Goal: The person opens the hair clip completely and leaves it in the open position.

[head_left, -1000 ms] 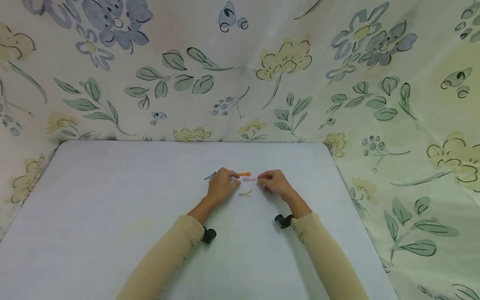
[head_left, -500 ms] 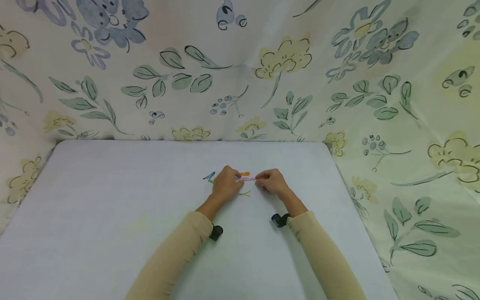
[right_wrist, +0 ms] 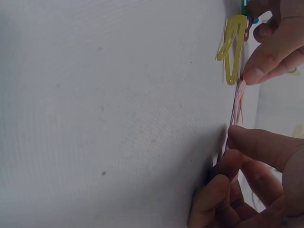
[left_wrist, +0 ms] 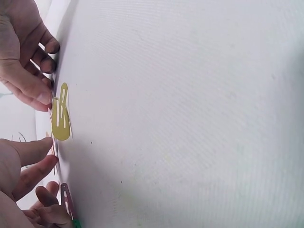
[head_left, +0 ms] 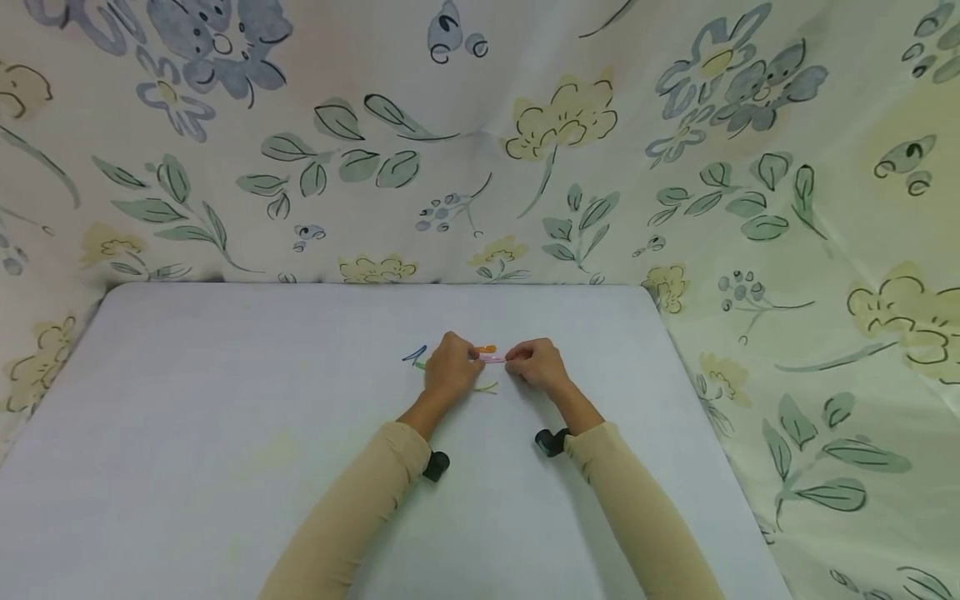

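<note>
Pink, and it's right in the middle of things: the pink hair clip (head_left: 492, 359) lies between two sets of fingertips, low over the white table (head_left: 225, 433). The right hand (head_left: 538, 363) has its near end in a pinch, thumb against forefinger, other fingers curled in; the left hand (head_left: 452, 368) pinches the opposite end, so both grips are on the same little clip. Just beyond it, almost alongside, there's the orange clip (head_left: 487, 349). On the wearer's side sits the yellow clip (right_wrist: 232, 47), its tongue sprung out of the frame. Over to the left, a blue clip (head_left: 415, 353) and a bit of green (head_left: 421, 366) peeking out beside the left hand. Farther out, beige sleeves (head_left: 352, 508), and floral cloth (head_left: 442, 179) behind the table's far edge.
</note>
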Demonstrator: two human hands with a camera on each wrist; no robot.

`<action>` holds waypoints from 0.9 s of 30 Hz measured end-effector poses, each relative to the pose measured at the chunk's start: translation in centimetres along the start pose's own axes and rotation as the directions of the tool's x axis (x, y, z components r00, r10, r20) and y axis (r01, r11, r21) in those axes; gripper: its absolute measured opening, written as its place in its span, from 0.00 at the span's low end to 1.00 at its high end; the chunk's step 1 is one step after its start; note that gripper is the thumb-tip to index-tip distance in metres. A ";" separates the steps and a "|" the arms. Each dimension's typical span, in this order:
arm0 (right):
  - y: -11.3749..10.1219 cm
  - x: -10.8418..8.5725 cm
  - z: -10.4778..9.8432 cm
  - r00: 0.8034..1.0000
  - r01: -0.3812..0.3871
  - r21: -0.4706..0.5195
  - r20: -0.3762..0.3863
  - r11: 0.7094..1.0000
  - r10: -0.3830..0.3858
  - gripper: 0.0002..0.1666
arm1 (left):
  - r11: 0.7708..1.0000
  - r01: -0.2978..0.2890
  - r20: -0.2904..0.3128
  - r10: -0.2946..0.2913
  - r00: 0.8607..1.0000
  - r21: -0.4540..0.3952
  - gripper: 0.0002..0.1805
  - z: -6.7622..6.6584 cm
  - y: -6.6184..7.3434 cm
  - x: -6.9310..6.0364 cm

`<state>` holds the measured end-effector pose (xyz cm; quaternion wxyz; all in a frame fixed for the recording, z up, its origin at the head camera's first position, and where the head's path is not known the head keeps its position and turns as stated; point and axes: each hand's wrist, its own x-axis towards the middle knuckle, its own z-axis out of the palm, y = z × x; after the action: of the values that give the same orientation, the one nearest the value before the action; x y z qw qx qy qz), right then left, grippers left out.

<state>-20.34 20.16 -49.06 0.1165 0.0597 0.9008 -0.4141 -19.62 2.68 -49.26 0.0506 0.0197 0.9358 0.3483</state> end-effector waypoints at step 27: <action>0.5 -0.3 0.0 0.992 0.122 -0.034 0.027 0.992 -0.121 0.04 | 0.989 -0.080 -0.016 0.079 0.997 -0.127 0.04 0.4 -0.7 -0.5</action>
<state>-19.94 20.49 -49.39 0.1035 -0.0023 0.9084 -0.4051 -19.04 2.35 -49.98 0.0326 0.0518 0.9103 0.4094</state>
